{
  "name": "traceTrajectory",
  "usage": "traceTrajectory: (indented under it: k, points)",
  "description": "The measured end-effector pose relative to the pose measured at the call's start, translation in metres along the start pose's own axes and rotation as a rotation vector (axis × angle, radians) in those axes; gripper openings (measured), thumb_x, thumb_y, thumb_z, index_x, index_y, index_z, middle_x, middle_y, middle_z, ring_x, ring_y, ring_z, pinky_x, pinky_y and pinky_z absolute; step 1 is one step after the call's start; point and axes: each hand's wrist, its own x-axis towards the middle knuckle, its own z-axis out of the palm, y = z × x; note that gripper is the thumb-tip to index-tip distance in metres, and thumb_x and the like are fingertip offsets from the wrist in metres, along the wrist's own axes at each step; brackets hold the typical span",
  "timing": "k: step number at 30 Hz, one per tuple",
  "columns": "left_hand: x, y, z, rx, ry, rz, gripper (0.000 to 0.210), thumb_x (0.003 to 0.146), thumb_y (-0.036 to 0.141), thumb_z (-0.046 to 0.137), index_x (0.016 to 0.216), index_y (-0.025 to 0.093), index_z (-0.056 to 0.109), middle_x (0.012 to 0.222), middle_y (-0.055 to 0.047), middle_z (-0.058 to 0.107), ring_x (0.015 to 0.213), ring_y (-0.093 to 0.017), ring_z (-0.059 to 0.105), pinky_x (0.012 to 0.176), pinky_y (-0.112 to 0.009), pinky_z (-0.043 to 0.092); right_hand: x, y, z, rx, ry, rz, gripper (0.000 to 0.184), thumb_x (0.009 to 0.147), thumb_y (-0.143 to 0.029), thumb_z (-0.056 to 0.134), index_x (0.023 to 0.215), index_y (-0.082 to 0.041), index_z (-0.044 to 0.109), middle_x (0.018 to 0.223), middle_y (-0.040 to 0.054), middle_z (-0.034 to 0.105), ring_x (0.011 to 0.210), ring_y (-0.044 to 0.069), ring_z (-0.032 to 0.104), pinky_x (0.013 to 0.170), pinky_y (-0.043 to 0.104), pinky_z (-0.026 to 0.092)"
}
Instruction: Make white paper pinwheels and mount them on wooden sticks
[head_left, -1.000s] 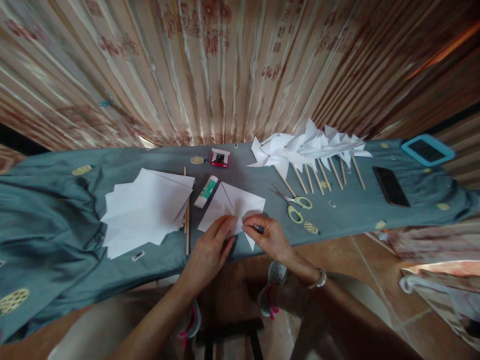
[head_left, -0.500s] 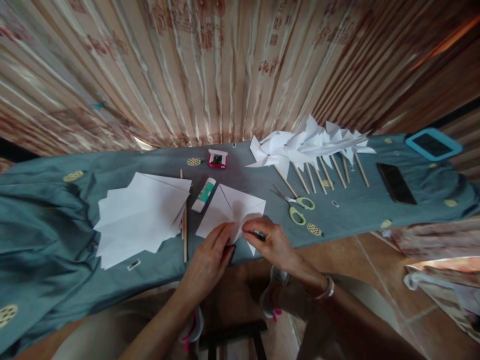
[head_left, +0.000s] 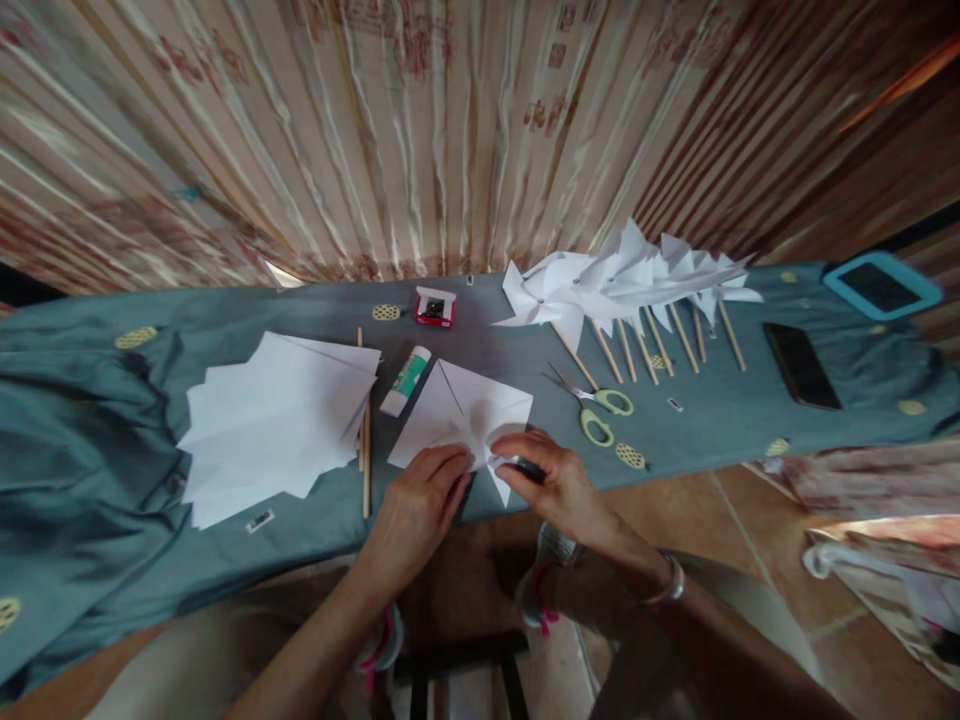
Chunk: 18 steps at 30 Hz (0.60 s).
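A white paper square (head_left: 469,385), cut in from its corners, lies at the table's near edge in front of me. My left hand (head_left: 427,490) is closed on its near side, with fingertips pinching the paper close to the middle. My right hand (head_left: 544,475) grips a small dark-handled tool (head_left: 526,467). The tool's thin tip points at the paper's centre, beside my left fingertips. Whether the tip touches or enters the paper I cannot tell. A glue stick (head_left: 406,380) lies just left of the paper, and green-handled scissors (head_left: 596,405) rest open to its right.
A stack of white paper (head_left: 277,430) lies at left, partly over wooden sticks (head_left: 366,460). Behind stands an open red box (head_left: 434,308) of small dark pieces. Several paper pinwheels (head_left: 615,280) on sticks lie back right, near a phone (head_left: 801,365) and a blue-framed tablet (head_left: 882,286).
My right hand has turned, so the dark-handled tool shows more clearly and points at the paper's middle. My left hand stays on the paper. The view has shifted slightly.
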Motion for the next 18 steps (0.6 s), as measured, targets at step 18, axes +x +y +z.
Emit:
traceTrajectory:
  k: [18]
  points:
    - [0.001,-0.002,-0.002,-0.110,0.018,-0.144,0.027,0.092,0.013,0.048,0.118,0.020,0.048,0.121,-0.012,0.057,0.085,-0.016,0.068,0.078,-0.031,0.059,-0.001,-0.015,0.010,-0.107,0.069,-0.137,0.019,0.092,-0.015,0.053,0.106,-0.023,0.064,0.096,0.0047,0.072,0.091,0.018,0.065,0.085,0.034,0.052]
